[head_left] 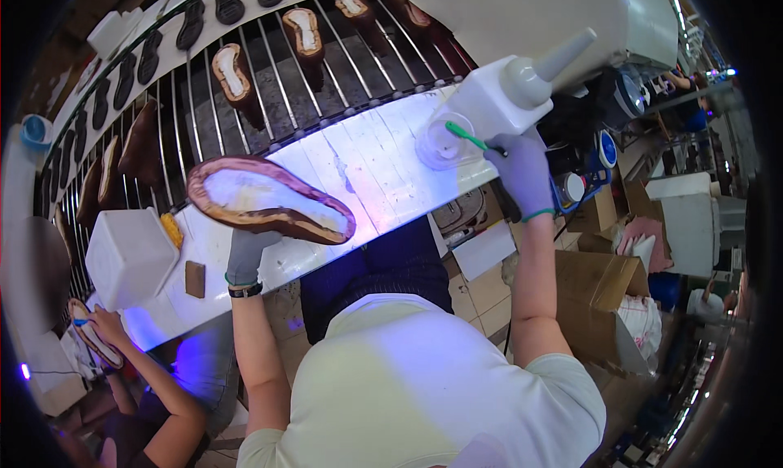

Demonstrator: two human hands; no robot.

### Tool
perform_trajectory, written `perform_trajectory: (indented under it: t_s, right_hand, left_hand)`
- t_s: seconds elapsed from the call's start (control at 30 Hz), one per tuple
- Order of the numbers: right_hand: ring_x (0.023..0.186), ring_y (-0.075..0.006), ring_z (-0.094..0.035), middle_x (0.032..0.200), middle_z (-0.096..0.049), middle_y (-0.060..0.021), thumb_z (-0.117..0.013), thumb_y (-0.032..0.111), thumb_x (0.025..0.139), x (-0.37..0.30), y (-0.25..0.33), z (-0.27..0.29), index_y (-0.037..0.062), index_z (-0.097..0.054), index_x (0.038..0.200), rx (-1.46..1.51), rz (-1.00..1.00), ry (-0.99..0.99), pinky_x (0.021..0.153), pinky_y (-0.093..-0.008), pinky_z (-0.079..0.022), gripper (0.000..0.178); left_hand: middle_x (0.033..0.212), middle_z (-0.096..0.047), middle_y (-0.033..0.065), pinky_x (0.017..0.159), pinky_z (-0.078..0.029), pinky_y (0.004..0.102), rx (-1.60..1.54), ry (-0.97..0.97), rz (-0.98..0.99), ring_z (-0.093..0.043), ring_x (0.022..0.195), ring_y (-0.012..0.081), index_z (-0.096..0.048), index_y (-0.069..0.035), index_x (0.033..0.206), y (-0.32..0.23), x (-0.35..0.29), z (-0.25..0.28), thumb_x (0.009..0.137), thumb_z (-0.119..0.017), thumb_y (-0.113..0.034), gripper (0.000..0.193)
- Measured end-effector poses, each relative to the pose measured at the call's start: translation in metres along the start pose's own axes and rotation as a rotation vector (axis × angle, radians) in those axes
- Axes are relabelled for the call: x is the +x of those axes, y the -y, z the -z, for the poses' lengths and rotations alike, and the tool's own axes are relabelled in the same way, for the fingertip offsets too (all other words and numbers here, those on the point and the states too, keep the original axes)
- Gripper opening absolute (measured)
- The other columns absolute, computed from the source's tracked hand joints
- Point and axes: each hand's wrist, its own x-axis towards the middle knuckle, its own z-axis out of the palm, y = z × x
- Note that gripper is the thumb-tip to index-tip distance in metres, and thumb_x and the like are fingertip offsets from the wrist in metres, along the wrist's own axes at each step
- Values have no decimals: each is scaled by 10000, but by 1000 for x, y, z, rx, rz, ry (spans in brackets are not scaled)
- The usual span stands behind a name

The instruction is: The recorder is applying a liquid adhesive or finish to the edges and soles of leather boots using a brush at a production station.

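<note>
My left hand (pixel 249 256), in a grey glove, holds a brown shoe upper (pixel 281 225) from below. Its underside faces up, showing a whitish middle ringed by a folded brown edge. My fingers are mostly hidden beneath it. My gloved right hand (pixel 524 177) grips a green-handled brush (pixel 465 134) whose far end dips into a clear plastic cup (pixel 431 155). The cup stands on the white table (pixel 383 182), right beside a large white squeeze bottle (pixel 497 97) with a long nozzle.
Beyond the table runs a rack of metal bars (pixel 269 68) carrying more shoe uppers (pixel 232 72) and black soles (pixel 229 4). A white plastic container (pixel 130 252) and a small brown block (pixel 195 279) stand at left. There another person's hand (pixel 106 325) works on a shoe. Cardboard boxes (pixel 591 305) fill the right.
</note>
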Motion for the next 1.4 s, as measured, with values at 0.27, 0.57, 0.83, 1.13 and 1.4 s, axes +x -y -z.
perform_trajectory:
  t_s: [0.27, 0.57, 0.83, 1.13, 1.4]
  right_hand:
    - [818, -352, -669, 845, -691, -181, -687, 212, 828, -9, -34, -55, 60, -743, 943, -128, -106, 8, 732, -430, -514, 198]
    - [560, -56, -528, 782, -707, -55, -673, 241, 915, -27, -59, -59, -13, -742, 1025, 755, -382, 184, 486, -221, -375, 285]
    - [542, -12, -433, 775, -661, -27, -562, 189, 990, 2, -1, -48, -46, -655, 1198, 1262, -255, 347, 461, -170, -288, 327]
    - [666, -84, -580, 761, -674, -41, -750, 31, 774, -7, 75, 7, 32, -775, 1018, 862, 414, 520, 559, -234, -412, 245]
    - [652, -121, -626, 795, -688, -69, -780, 88, 779, -21, 87, 9, 56, -772, 1029, 712, 555, 553, 574, -259, -458, 253]
  left_hand:
    - [1340, -515, 86, 1029, -406, 373, -900, 169, -161, -471, 1225, 246, -407, -49, 1446, 11, 1, -39, 1024, -439, -498, 617]
    - [1029, -679, 158, 705, -554, 354, -875, 103, 19, -668, 802, 268, -509, 33, 1334, -55, -21, -69, 1058, -415, -378, 504]
    - [1297, -605, 109, 995, -492, 325, -616, -244, -8, -625, 1085, 197, -471, -26, 1414, -31, -11, -104, 1023, -500, -306, 482]
    - [1210, -633, 84, 951, -494, 310, -537, -176, 158, -615, 1061, 140, -525, 2, 1325, -94, -1, -138, 1024, -493, -417, 517]
    - [1159, -657, 94, 937, -508, 327, -376, -237, 52, -636, 1027, 157, -541, -3, 1303, -102, -3, -136, 1002, -527, -426, 520]
